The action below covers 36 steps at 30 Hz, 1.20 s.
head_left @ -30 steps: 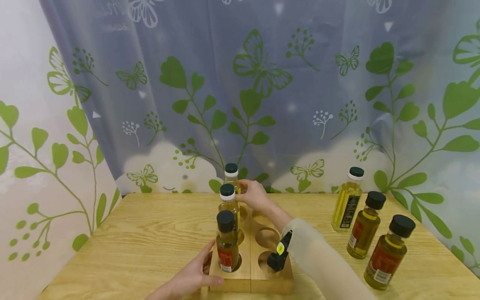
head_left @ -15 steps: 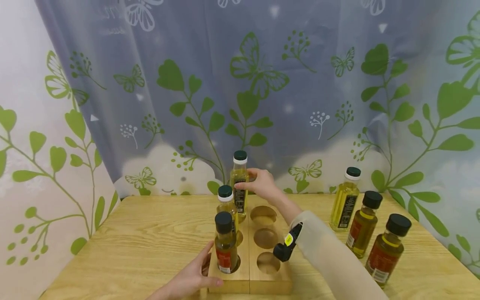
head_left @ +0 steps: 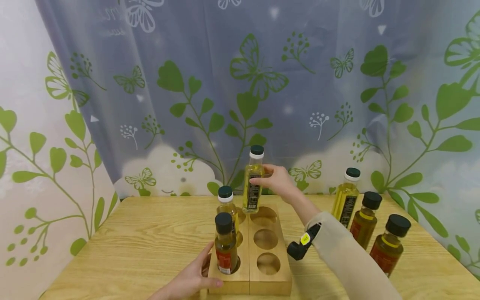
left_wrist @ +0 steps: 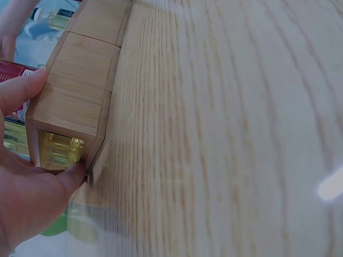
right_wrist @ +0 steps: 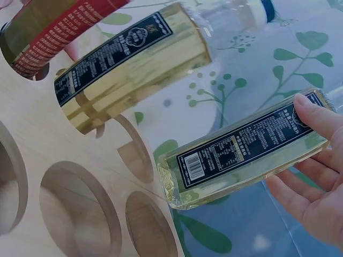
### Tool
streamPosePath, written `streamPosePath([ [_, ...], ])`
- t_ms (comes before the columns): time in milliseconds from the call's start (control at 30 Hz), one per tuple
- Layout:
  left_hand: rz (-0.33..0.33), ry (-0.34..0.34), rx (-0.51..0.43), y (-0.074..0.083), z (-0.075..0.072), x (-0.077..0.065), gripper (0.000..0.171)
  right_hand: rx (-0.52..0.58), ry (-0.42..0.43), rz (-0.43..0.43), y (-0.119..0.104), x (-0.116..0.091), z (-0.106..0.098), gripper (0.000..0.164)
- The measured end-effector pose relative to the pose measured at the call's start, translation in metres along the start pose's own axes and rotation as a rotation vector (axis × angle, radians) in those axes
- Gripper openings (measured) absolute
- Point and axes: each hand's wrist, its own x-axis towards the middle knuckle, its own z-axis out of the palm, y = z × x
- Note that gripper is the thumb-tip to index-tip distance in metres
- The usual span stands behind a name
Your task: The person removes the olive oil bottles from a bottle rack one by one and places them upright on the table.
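Right hand (head_left: 279, 181) grips clear yellow-oil bottle (head_left: 253, 183), lifted | left hand (head_left: 189, 279) grips six-hole wooden rack (head_left: 268, 283) | risk: bottle base may clip hole rim.

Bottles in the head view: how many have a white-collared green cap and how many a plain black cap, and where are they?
Green-capped pale oil bottles: 3, one held by the right hand at, one in the wooden rack at, one on the table at.
Black-capped red-label bottles: 3, at.
Total: 6.
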Motion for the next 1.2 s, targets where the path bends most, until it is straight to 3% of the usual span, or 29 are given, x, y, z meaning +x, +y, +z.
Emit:
streamPosePath([
  [367, -0.007, -0.009, -0.027, -0.002, -0.001, 0.000, 0.098, 0.045, 0.010, 0.010, 0.016, -0.016, -0.032, 0.082],
  [933, -0.012, -0.003, -0.013, -0.002, 0.001, 0.000, 0.099, -0.001, 0.049, 0.021, 0.046, -0.037, -0.068, 0.082],
  [1200, 0.005, -0.004, 0.002, -0.001, 0.000, -0.001, 0.099, -0.038, 0.049, 0.072, 0.063, -0.044, -0.077, 0.086],
])
